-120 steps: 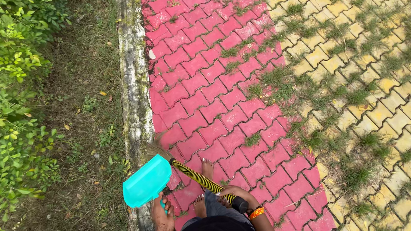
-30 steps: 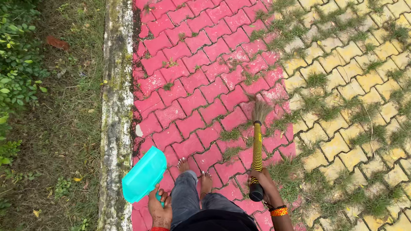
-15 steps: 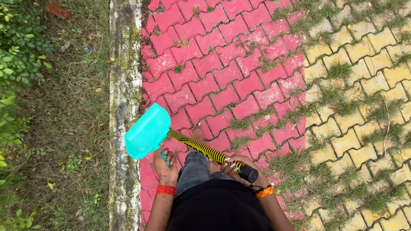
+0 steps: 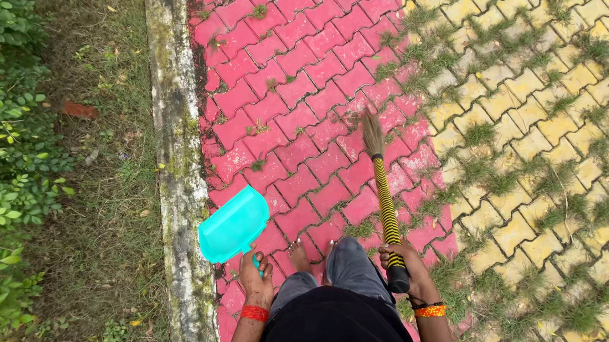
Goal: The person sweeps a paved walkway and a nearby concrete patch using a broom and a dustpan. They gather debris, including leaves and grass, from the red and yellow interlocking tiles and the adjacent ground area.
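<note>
1. Head view: my right hand (image 4: 406,265) is clenched round the black end of the broom (image 4: 386,205), whose yellow-striped handle slants up and away to bristles touching the red pavers (image 4: 290,70).
2. My left hand (image 4: 256,275) grasps the turquoise dustpan (image 4: 233,224), held beside the mossy kerb (image 4: 178,141).

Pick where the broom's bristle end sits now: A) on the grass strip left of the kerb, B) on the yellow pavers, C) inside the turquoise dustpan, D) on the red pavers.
D: the broom, held in the right hand, has its bristle tip down on the red pavers, apart from the turquoise dustpan in the left hand.
</note>
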